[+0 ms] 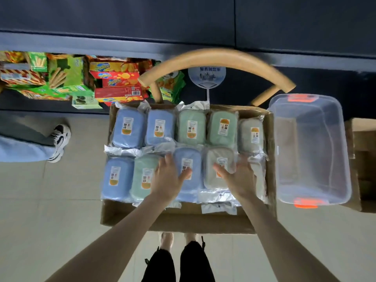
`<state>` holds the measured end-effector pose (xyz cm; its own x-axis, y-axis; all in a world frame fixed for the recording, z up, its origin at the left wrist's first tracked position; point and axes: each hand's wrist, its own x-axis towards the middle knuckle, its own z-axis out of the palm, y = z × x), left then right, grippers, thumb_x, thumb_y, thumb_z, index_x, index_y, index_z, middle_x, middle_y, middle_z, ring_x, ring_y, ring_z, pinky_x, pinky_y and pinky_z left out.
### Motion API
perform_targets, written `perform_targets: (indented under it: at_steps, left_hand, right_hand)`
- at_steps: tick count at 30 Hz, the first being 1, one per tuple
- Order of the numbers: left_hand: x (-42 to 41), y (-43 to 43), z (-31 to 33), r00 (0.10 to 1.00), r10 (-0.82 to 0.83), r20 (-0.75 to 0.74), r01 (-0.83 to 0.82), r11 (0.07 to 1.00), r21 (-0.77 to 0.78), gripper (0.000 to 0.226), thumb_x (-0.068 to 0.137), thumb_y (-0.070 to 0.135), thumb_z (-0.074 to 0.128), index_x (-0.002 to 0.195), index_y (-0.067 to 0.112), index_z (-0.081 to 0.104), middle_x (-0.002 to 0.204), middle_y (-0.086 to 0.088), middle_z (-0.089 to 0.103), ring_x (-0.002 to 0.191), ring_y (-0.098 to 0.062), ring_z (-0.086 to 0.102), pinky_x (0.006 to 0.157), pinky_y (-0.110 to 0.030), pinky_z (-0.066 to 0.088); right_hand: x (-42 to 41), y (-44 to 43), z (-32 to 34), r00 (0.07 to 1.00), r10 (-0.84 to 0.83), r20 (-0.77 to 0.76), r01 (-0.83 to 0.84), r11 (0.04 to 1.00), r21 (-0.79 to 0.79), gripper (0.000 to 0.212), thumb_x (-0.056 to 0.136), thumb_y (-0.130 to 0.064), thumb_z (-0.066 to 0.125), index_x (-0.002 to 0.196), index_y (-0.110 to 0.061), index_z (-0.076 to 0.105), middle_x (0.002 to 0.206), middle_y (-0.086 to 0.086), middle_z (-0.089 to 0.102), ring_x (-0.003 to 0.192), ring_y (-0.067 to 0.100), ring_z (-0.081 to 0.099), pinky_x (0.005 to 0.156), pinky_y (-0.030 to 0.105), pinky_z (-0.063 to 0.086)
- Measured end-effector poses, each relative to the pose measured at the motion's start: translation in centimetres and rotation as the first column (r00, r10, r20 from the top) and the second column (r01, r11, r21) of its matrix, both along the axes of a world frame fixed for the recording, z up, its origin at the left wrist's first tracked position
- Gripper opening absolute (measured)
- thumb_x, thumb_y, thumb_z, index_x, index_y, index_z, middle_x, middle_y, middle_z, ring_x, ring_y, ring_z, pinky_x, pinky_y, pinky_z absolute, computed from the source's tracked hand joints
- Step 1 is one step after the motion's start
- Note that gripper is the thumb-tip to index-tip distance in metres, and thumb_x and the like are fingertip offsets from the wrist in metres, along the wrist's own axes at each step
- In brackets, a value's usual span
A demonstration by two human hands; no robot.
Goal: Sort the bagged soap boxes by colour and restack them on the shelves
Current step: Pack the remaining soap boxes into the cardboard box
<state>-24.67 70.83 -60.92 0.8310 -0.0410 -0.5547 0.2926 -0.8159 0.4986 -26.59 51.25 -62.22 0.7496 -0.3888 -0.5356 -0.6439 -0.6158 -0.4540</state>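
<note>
Sorting looks barely begun: left hand [168, 178] and right hand [238, 178], fingers spread and gripping nothing, lie over mixed-colour bagged soap boxes [191, 127] in the cardboard box [183, 220] at frame centre. The next move probably calls for closing on a single colour.

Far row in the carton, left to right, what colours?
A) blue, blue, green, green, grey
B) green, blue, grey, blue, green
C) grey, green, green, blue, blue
A: the row shows the leftmost blue box, second blue box, then green box, second green box, and grey box at the right end.
</note>
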Motion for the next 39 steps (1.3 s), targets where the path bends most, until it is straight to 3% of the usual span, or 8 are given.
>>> perform_targets:
  at_steps: [9,13,15,17,24,31,35,39]
  left_hand:
    - [0.9,0.1,0.7,0.960,-0.275,-0.056,0.280,0.952,0.126,0.060,0.093,0.048,0.051,0.134,0.005,0.038,0.135,-0.015,0.040,0.126,-0.028,0.042,0.101,-0.036,0.042]
    - [2.2,0.7,2.4,0.898,-0.410,-0.162,0.430,0.896,0.114,0.034,0.095,0.040,0.053,0.106,0.008,0.053,0.102,-0.015,0.058,0.100,-0.028,0.057,0.082,-0.035,0.047]
    - [2.5,1.1,3.8,0.860,-0.463,-0.214,0.498,0.853,0.154,0.035,0.094,0.041,0.054,0.077,0.012,0.045,0.075,-0.012,0.053,0.081,-0.027,0.061,0.067,-0.032,0.044]
    - [2.9,1.4,5.3,0.833,-0.515,-0.203,0.548,0.817,0.179,0.034,0.094,0.042,0.054,0.080,0.012,0.046,0.063,-0.003,0.042,0.062,-0.022,0.053,0.057,-0.028,0.038]
    - [5.3,-0.3,14.3,0.764,-0.645,-0.021,0.626,0.733,0.267,0.047,0.094,0.039,0.055,0.125,0.006,0.047,0.098,-0.008,0.057,0.091,-0.025,0.057,0.077,-0.037,0.048]
    - [6.7,-6.6,25.9,0.670,-0.712,0.209,0.620,0.692,0.370,0.055,0.090,0.046,0.055,0.134,0.016,0.045,0.120,-0.009,0.055,0.111,-0.027,0.054,0.092,-0.042,0.047]
    - [6.1,-11.9,32.5,0.606,-0.710,0.359,0.558,0.701,0.444,0.059,0.088,0.048,0.056,0.139,0.022,0.040,0.128,-0.008,0.050,0.119,-0.029,0.048,0.094,-0.042,0.040]
    - [4.3,-16.8,39.1,0.573,-0.650,0.499,0.477,0.760,0.441,0.064,0.088,0.049,0.056,0.142,0.022,0.035,0.135,-0.008,0.046,0.124,-0.028,0.043,0.098,-0.043,0.035]
  right_hand:
    - [0.3,0.2,0.7,0.976,0.171,-0.138,-0.184,0.979,-0.085,0.068,0.082,-0.058,0.063,0.127,-0.010,0.044,0.123,0.013,0.055,0.113,0.033,0.055,0.088,0.040,0.042]
    - [0.7,-0.1,2.5,0.943,0.218,-0.252,-0.216,0.976,0.034,0.078,0.087,-0.046,0.065,0.148,-0.015,0.028,0.148,0.010,0.040,0.133,0.030,0.042,0.103,0.040,0.037]
    - [0.9,-0.4,4.0,0.925,0.258,-0.278,-0.247,0.966,0.072,0.076,0.088,-0.041,0.065,0.149,-0.015,0.028,0.148,0.009,0.041,0.132,0.028,0.044,0.105,0.040,0.041]
    - [0.9,-0.6,6.0,0.898,0.335,-0.285,-0.335,0.941,0.052,0.067,0.089,-0.039,0.064,0.144,-0.013,0.035,0.141,0.009,0.049,0.124,0.026,0.050,0.099,0.041,0.045]
    - [1.5,-3.0,15.5,0.887,0.416,-0.199,-0.434,0.900,-0.054,0.047,0.089,-0.027,0.063,0.131,-0.010,0.050,0.130,0.009,0.055,0.115,0.025,0.055,0.092,0.034,0.046]
    - [2.6,-9.4,27.4,0.895,0.447,0.004,-0.423,0.850,-0.314,0.035,0.086,-0.034,0.064,0.114,-0.012,0.059,0.116,0.008,0.058,0.106,0.026,0.058,0.076,0.027,0.045]
    - [1.9,-14.2,34.8,0.896,0.424,0.131,-0.357,0.864,-0.355,0.056,0.087,-0.030,0.066,0.137,-0.013,0.046,0.139,0.010,0.045,0.126,0.030,0.045,0.103,0.041,0.041]
    - [0.9,-19.8,41.8,0.850,0.477,0.225,-0.352,0.830,-0.432,0.057,0.090,-0.030,0.063,0.140,-0.014,0.043,0.142,0.011,0.040,0.128,0.031,0.042,0.102,0.042,0.041]
